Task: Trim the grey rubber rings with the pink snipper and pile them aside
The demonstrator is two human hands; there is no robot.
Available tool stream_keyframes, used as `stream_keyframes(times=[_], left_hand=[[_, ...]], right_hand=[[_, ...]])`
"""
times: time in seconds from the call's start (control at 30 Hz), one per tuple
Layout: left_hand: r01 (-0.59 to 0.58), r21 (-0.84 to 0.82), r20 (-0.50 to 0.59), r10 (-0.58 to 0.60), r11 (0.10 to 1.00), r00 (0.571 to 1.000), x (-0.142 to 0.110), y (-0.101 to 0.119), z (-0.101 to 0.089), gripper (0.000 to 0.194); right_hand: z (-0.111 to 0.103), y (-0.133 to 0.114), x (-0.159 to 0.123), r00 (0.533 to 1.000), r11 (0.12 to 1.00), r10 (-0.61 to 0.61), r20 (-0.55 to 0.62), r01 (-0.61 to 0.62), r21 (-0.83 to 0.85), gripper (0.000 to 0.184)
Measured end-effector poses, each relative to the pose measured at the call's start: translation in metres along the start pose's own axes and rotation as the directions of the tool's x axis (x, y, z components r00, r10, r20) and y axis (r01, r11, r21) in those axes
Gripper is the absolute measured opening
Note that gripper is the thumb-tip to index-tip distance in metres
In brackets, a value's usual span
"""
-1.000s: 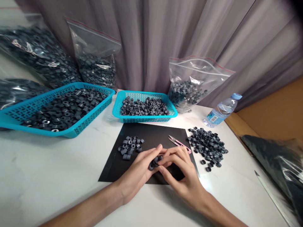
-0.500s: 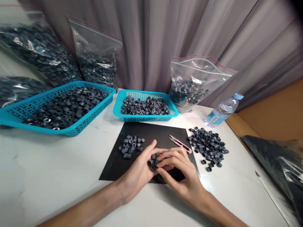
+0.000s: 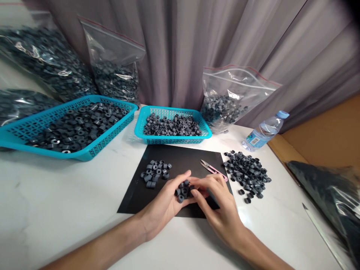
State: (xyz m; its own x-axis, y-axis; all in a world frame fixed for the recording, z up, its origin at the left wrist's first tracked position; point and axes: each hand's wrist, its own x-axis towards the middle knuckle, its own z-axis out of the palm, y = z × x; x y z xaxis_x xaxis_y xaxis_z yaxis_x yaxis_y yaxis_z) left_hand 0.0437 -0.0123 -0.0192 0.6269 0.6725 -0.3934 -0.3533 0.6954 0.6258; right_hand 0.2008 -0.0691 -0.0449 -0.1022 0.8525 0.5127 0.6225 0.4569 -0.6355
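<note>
Cupped over a black mat (image 3: 135, 198), my left hand (image 3: 171, 198) holds several small dark grey ring-shaped pieces (image 3: 182, 192) in its palm. The thumb and fingers of my right hand (image 3: 218, 198) pinch one grey ring (image 3: 192, 188) at the edge of that handful; the fingers partly hide it. Left of my hands, a small pile of grey pieces (image 3: 155, 172) lies on the mat. Pink-handled thread snips (image 3: 213, 169) rest near the mat's right edge, behind my right hand. A larger heap of short dark rings (image 3: 246, 170) is on the white table to the right.
Two blue plastic baskets (image 3: 173, 141) (image 3: 90, 152) with grey pieces stand behind the mat. Clear zip bags of pieces (image 3: 115, 78) (image 3: 225, 105) lean against the curtain (image 3: 174, 48). A water bottle (image 3: 264, 131) stands back right, and a thin pale strip (image 3: 320, 230) lies at the right.
My left hand has opened a little, showing more of the pieces in its palm. My right fingers have shifted slightly right and now pinch a single ring.
</note>
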Motion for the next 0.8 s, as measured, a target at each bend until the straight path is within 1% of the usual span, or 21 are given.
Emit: stream_keyframes(times=[0.07, 0.2, 0.33, 0.37, 0.43, 0.5, 0.53, 0.6, 0.67, 0.73, 0.8], left_hand=[[-0.01, -0.01, -0.006, 0.01, 1.0, 1.0, 0.0, -0.001, -0.001, 0.02], [-0.012, 0.022, -0.023, 0.013, 1.0, 1.0, 0.001, -0.002, -0.003, 0.02], [-0.003, 0.067, -0.021, 0.005, 0.998, 1.0, 0.002, -0.001, -0.002, 0.026], [-0.004, 0.07, -0.014, 0.005, 0.998, 1.0, 0.002, -0.001, -0.002, 0.026], [-0.019, 0.087, 0.009, 0.019, 0.996, 1.0, 0.002, 0.0, -0.002, 0.028], [-0.027, 0.139, 0.033, 0.023, 0.99, 0.999, 0.001, 0.0, -0.002, 0.032], [-0.025, 0.174, 0.037, 0.019, 0.984, 0.999, 0.001, 0.0, -0.002, 0.035], [-0.001, 0.234, 0.019, -0.004, 0.972, 1.0, 0.0, 0.0, -0.001, 0.04], [0.04, 0.275, -0.025, -0.035, 0.961, 0.999, -0.001, 0.0, 0.0, 0.043], [0.07, 0.313, -0.065, -0.052, 0.947, 0.997, -0.003, 0.001, 0.001, 0.046], [0.079, 0.37, -0.081, -0.052, 0.926, 0.995, -0.004, 0.002, 0.002, 0.05]], right_hand=[[0.0, -0.001, 0.001, 1.0, 1.0, -0.007, 0.001, 0.007, -0.026, 0.016], [-0.002, -0.001, 0.001, 1.0, 0.997, -0.023, 0.009, 0.023, -0.075, 0.017], [-0.007, -0.002, 0.002, 0.997, 0.999, -0.032, 0.068, 0.032, -0.002, 0.024], [-0.008, -0.001, 0.002, 0.997, 1.0, -0.018, 0.075, 0.016, 0.026, 0.026], [-0.009, 0.002, 0.004, 0.998, 0.998, 0.028, 0.052, -0.031, 0.062, 0.027], [-0.011, 0.007, 0.006, 0.997, 0.995, 0.073, 0.032, -0.075, 0.063, 0.027], [-0.011, 0.009, 0.007, 0.996, 0.995, 0.085, 0.04, -0.088, 0.056, 0.028], [-0.013, 0.013, 0.009, 0.992, 0.994, 0.09, 0.09, -0.095, 0.045, 0.029], [-0.013, 0.014, 0.01, 0.983, 0.994, 0.085, 0.162, -0.095, 0.058, 0.029], [-0.014, 0.013, 0.012, 0.975, 0.99, 0.091, 0.203, -0.111, 0.089, 0.024], [-0.014, 0.012, 0.013, 0.97, 0.982, 0.114, 0.214, -0.143, 0.126, 0.017]])
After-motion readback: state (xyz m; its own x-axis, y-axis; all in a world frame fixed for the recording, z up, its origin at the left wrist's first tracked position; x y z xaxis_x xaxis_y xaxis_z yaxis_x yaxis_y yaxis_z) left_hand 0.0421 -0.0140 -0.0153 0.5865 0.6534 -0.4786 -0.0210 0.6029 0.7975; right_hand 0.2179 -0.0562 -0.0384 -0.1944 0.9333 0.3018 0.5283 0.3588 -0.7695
